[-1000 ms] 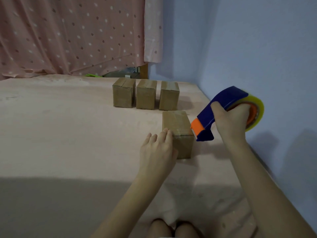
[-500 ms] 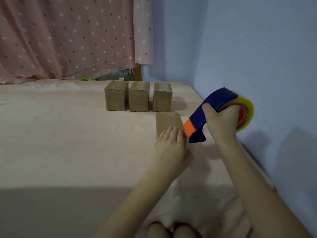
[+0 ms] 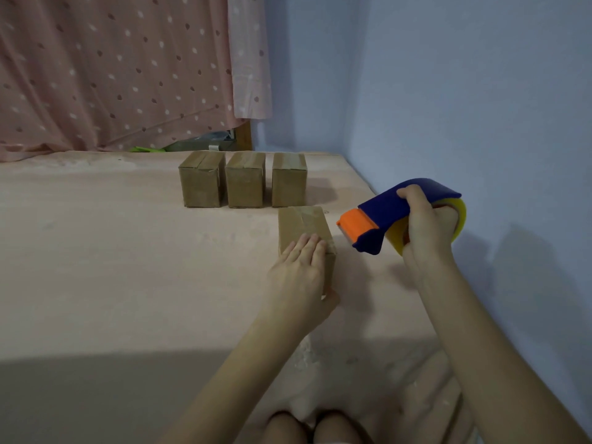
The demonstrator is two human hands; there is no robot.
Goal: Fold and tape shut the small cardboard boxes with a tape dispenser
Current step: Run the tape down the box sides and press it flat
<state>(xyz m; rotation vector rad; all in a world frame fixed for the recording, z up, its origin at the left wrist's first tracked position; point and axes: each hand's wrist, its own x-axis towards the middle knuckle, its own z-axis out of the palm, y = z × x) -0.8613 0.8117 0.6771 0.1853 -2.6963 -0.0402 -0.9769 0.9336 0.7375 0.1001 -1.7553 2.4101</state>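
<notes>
Three taped boxes (image 3: pixel 201 179) wait behind while the left hand (image 3: pixel 301 270) presses flat-fingered on the nearest cardboard box (image 3: pixel 304 225), so the right hand (image 3: pixel 426 225), gripping the tape dispenser (image 3: pixel 384 219), should probably smooth tape firmly along its seam.

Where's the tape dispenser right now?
In the head view the tape dispenser is at right, gripped in the right hand, held off the surface just right of the nearest box, near the blue wall.

Matt brown cardboard boxes (image 3: pixel 245 180); glossy tape on the nearest box (image 3: pixel 304 224). Smooth blue-and-orange plastic dispenser (image 3: pixel 381 216), shiny yellowish tape roll (image 3: pixel 459 219). Soft pink sheet (image 3: pixel 112 251), probably cloth; dotted fabric curtain (image 3: pixel 112 68).
</notes>
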